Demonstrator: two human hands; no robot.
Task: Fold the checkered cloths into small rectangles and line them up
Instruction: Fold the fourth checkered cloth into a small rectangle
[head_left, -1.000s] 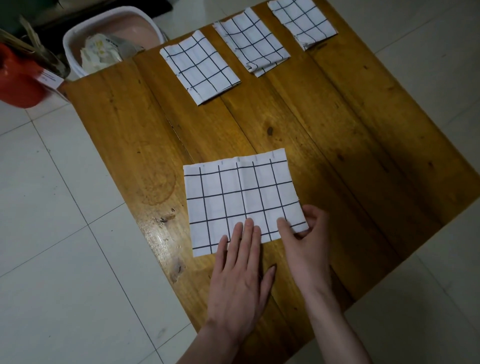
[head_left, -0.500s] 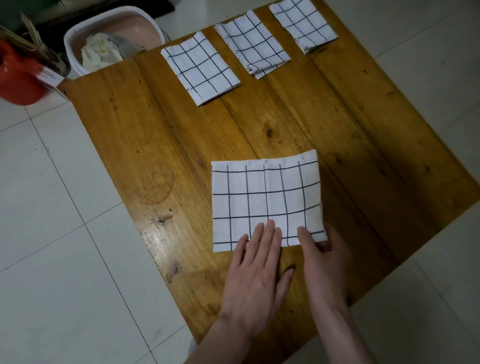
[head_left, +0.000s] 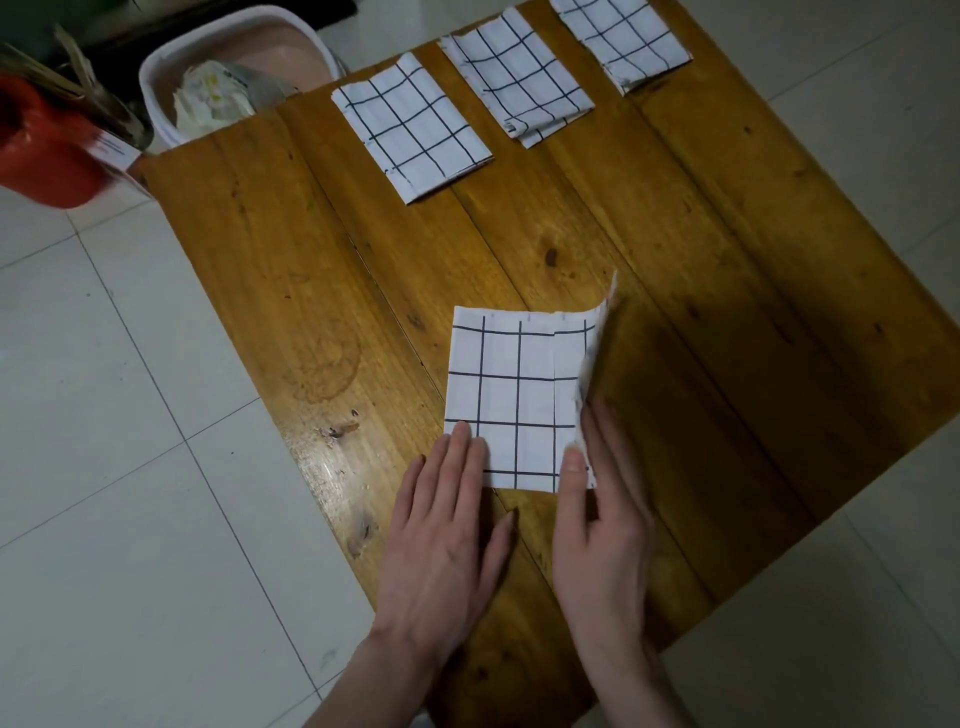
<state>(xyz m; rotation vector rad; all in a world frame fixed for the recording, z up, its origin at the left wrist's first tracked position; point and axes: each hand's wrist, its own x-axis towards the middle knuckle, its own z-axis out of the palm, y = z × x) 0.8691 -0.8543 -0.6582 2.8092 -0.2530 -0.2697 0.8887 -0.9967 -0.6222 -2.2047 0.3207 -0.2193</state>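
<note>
**Right flap lifted, fold half made**

The right hand (head_left: 597, 525) pinches the raised right edge of the checkered cloth (head_left: 514, 400), thumb on top, flap standing up just beyond the grip. Left of that grip, the left hand (head_left: 447, 535) lies spread flat, fingertips pressing the cloth's near left corner to the table (head_left: 291, 291).

Likely risks: the thin, limp cotton may slide on the smooth varnished planks if the press eases, or the flap may land askew, leaving uneven edges.

Far beyond the grip, three folded cloths (head_left: 413, 127) sit in a row, white with dark grid lines.
</note>
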